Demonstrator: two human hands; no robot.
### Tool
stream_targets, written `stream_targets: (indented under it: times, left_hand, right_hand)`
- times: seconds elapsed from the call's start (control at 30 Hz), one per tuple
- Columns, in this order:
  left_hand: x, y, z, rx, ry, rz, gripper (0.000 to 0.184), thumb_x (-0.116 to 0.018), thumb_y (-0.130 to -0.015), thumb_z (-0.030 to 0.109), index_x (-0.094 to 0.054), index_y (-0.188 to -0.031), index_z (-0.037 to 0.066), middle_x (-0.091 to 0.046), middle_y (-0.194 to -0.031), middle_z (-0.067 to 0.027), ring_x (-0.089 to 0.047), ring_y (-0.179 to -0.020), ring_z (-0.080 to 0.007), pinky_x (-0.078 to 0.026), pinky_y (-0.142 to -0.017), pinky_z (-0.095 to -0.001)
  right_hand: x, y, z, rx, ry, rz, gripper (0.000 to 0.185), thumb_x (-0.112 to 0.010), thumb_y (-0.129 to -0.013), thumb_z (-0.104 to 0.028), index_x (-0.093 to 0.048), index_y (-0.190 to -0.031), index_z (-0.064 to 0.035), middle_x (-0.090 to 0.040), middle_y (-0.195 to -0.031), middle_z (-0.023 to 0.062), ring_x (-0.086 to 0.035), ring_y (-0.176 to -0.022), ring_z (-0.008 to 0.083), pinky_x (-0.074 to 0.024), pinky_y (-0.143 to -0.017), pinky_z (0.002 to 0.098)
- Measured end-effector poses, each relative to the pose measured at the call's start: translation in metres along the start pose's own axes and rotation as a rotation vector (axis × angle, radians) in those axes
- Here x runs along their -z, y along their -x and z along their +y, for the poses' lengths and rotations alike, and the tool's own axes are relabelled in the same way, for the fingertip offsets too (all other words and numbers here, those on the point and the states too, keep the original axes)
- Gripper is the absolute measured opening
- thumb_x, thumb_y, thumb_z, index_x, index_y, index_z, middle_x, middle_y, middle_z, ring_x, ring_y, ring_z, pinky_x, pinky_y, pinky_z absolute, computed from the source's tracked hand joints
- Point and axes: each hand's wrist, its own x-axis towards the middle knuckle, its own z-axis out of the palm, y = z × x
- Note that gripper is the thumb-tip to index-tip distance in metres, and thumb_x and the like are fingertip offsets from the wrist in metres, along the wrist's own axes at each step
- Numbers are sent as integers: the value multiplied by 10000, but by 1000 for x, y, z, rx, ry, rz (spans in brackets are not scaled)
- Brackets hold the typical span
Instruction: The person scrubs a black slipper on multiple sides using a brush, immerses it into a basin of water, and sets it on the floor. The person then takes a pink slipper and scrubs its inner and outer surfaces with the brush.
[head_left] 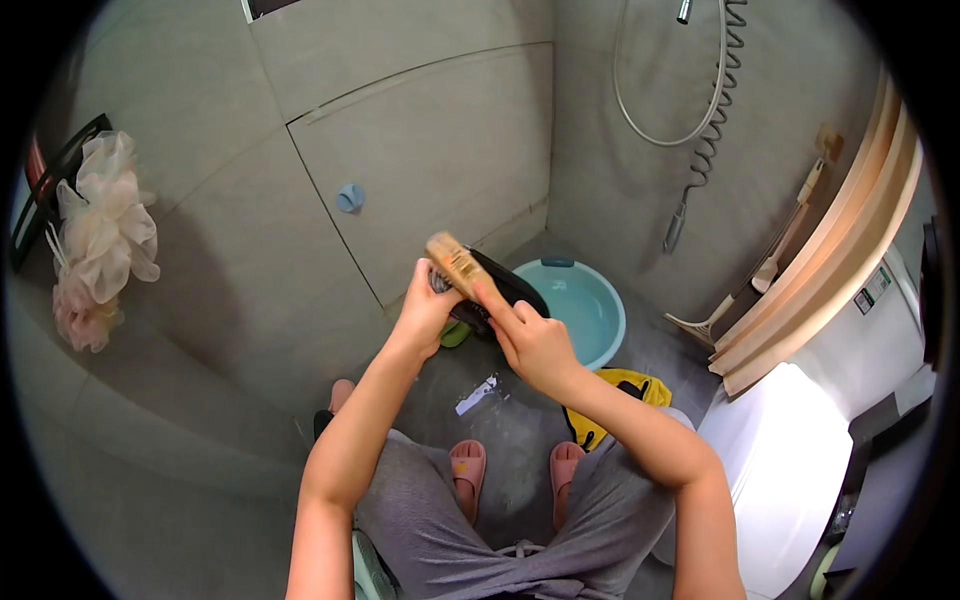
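Observation:
My right hand (535, 345) is closed around the handle of a wooden brush (456, 260), whose flat back faces up. The brush lies across a black shoe (512, 284), and its bristles are hidden from above. My left hand (426, 312) grips the shoe at its near left side, with the fingers partly behind the brush. Both hands are in front of me, above the grey floor. Just beyond them, a light blue basin (590, 310) stands on the floor, partly covered by the shoe and my right hand.
A yellow and black cloth item (640, 388) lies beside the basin. A white paper scrap (476, 395) and a green object (455, 334) are on the floor. The white toilet (785, 450) stands right, near a peach curtain (810, 290). Mesh bath puffs (110, 220) hang left.

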Motion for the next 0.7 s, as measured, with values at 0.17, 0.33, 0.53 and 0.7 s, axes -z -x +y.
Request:
stream_targets:
  times: [0.17, 0.33, 0.53, 0.7]
  left_hand:
    - [2, -6, -6, 106, 250, -50, 380, -648, -852, -57, -428, -1137, 64, -601, -1054, -90, -653, -895, -208, -569, -720, -354]
    - [3, -10, -13, 117, 506, -105, 382, -565, -822, -80, -438, -1142, 86, -592, -1063, -95, -629, -939, -243, -543, -782, -402]
    - [-3, -10, -17, 127, 515, -51, 370, -578, -812, -73, -460, -1105, 119, -600, -1075, -73, -617, -984, -242, -517, -824, -423]
    - [3, -14, -24, 135, 554, -39, 366, -597, -819, -56, -466, -1104, 132, -605, -1087, -70, -616, -1000, -236, -502, -837, -412]
  right_hand:
    - [0, -14, 20, -53, 124, 60, 606, -626, -939, -186, -437, -1506, -285, -543, -691, 100, -616, -532, 312, -512, -473, 436]
    - [5, -4, 2, 72, 117, 6, 633, -630, -929, -175, -423, -1517, -286, -533, -676, 93, -604, -489, 300, -500, -436, 421]
    - [7, -15, 12, -90, 160, 36, 632, -648, -919, -150, -447, -1504, -281, -547, -681, 93, -600, -519, 299, -503, -473, 426]
    - [6, -9, 9, -73, 206, -27, 611, -607, -943, -197, -420, -1514, -311, -570, -673, 112, -622, -498, 327, -509, -450, 460]
